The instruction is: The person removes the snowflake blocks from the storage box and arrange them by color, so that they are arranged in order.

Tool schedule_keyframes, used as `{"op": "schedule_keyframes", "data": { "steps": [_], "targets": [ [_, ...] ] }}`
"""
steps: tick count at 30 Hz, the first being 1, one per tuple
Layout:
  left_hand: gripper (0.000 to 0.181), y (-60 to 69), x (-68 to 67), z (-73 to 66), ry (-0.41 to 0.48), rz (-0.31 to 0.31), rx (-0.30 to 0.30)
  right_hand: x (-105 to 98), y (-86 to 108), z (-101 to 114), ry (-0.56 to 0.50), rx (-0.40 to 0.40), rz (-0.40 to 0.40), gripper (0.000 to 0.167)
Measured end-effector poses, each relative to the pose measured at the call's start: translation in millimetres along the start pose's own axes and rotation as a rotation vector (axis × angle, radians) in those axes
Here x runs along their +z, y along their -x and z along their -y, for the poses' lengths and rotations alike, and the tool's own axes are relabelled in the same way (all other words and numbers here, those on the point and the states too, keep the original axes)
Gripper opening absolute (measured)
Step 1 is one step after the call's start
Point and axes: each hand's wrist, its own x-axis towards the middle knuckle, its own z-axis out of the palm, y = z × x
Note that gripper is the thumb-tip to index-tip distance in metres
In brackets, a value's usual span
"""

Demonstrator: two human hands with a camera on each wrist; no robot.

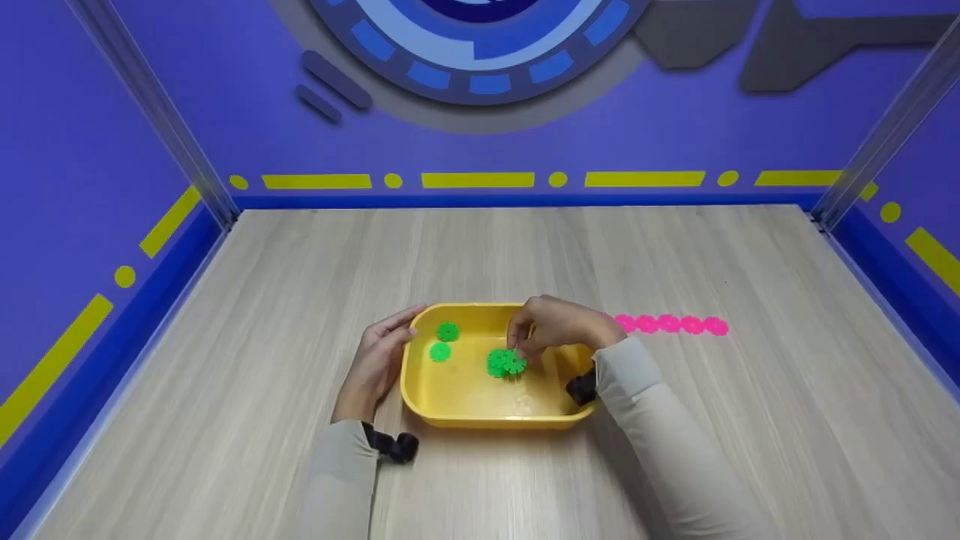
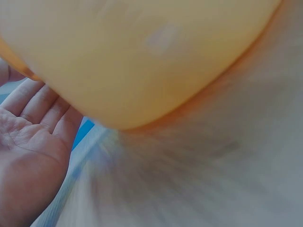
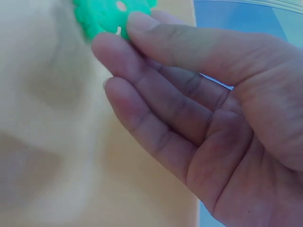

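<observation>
Presently, right hand (image 1: 559,321) pinches green discs (image 1: 498,364) between fingers (image 3: 163,97), left hand (image 1: 375,364) grips yellow tray (image 1: 461,394) at left, pink discs (image 1: 669,324) lie to right.

I see a pale tan left sleeve (image 1: 337,484) at the bottom, left of the middle, and a pale tan right sleeve (image 1: 679,446) at the lower right, both a bit wrinkly. A stubby black left camera (image 1: 405,448) and a black right camera (image 1: 582,388) sit by the cuffs. My left hand (image 1: 379,360) and right hand (image 1: 559,322) are bare.
</observation>
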Motion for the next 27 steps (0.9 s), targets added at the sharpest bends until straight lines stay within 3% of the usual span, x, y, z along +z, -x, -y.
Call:
{"op": "schedule_keyframes", "data": {
  "steps": [12, 27],
  "targets": [
    [0.048, -0.1, 0.1, 0.0, -0.001, -0.001, 0.001, -17.6, 12.3, 5.5, 0.038, -0.045, -0.057, 0.012],
    [0.048, -0.2, -0.7, 0.1, -0.038, 0.004, -0.001, -36.4, 32.4, -3.3, 0.031, 0.021, -0.134, 0.013]
  ]
}}
